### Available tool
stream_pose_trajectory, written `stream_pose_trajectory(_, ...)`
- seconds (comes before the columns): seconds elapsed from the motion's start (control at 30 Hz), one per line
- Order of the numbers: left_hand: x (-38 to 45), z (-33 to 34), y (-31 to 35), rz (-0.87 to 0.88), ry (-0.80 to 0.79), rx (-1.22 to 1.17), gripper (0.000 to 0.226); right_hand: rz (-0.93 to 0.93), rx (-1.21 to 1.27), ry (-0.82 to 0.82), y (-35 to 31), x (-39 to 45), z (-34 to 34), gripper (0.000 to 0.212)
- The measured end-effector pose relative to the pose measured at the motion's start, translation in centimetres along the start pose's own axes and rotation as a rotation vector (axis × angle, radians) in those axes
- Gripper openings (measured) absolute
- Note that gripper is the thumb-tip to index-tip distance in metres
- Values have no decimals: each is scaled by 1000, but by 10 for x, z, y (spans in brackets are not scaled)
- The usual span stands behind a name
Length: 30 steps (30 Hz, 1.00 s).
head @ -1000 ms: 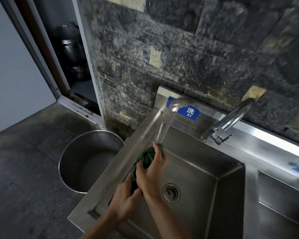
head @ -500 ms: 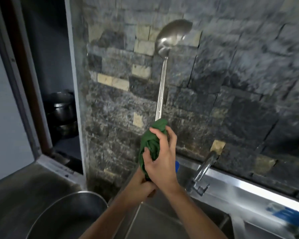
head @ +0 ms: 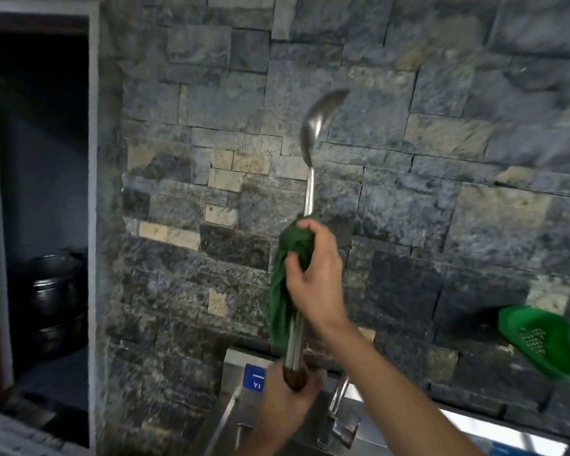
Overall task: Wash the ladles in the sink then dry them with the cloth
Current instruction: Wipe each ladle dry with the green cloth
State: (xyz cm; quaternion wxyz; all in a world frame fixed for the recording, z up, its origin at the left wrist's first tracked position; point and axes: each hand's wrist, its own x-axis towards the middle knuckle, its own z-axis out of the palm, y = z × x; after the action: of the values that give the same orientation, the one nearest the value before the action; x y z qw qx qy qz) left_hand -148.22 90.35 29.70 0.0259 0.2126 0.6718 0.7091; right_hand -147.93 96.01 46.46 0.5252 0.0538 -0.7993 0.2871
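Green cloth (head: 290, 274) wraps ladle (head: 311, 166) inside right hand (head: 316, 278).

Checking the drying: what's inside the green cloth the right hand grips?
The ladle shaft passes through the green cloth under the right hand; that covered stretch is hidden.

A stainless steel counter (head: 474, 422) runs along the foot of the rough stone wall, only its back edge showing. A chrome tap (head: 338, 398) rises from it, beside a blue label (head: 254, 378) on the upstand. At the right, a green plastic colander (head: 547, 343) sits tilted above it; what it rests on is unclear.
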Motion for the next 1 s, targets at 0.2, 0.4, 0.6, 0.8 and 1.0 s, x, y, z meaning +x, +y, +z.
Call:
stream_pose_trajectory(0.2, -13, 17, -18, -280, 21, 136, 35, 74, -70, 145, 12, 25, -36, 41)
stream_pose_trajectory(0.4, 19, 23, 11, -17, -158, 239, 43, 145, -50, 5, 38, -92, -15, 47)
stream_pose_trajectory(0.6, 18, 18, 5, -60, -497, 29, 49, 190, -66, -47, 58, -103, -34, 46)
stream_pose_trajectory(0.8, 70, -20, 67, -18, -529, -386, 53, 160, -146, -93, 74, -112, -52, 53)
stream_pose_trajectory(1.0, 84, 21, 107, 145, -408, -258, 44, 119, -104, -209, 64, -117, -44, 48)
